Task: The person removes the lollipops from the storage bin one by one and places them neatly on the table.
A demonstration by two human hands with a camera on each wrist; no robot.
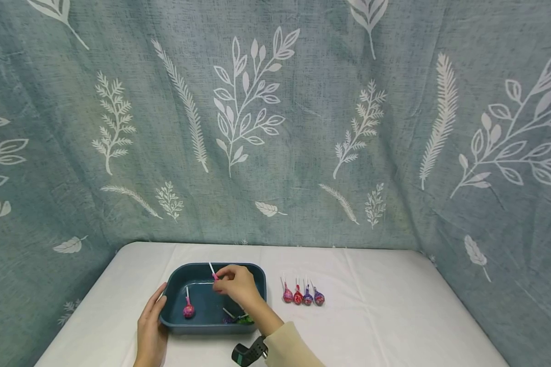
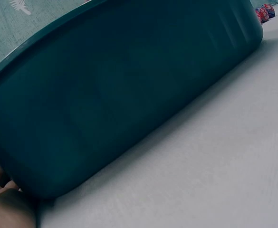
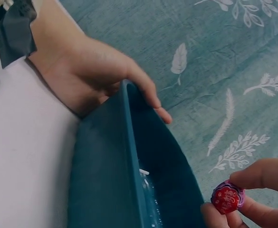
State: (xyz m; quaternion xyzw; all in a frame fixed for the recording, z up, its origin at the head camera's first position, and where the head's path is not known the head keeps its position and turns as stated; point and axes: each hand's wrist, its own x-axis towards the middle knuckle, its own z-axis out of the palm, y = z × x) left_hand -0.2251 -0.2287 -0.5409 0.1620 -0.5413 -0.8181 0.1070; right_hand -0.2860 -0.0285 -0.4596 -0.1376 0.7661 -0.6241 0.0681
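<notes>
My right hand [image 1: 239, 285] pinches a lollipop [image 3: 227, 197] in a pink and red wrapper between thumb and fingers, over the dark teal tub [image 1: 211, 329]. Its white stick points up in the head view. My left hand [image 1: 150, 326] rests against the tub's left side, fingers straight along the outer wall and tips at the rim. Inside the tub, a pink lollipop [image 1: 189, 310] stands out at the left. A purple lollipop [image 1: 228, 320] and a green lollipop [image 1: 246, 319] lie near the front right, partly hidden by my right wrist.
Several lollipops [image 1: 298, 298] in red, pink and purple wrappers lie in a row on the white tablecloth [image 1: 376, 306], right of the tub. A teal curtain [image 1: 303, 153] with white leaf prints hangs behind the table. A black wrist device [image 1: 250, 351] sits by my right sleeve.
</notes>
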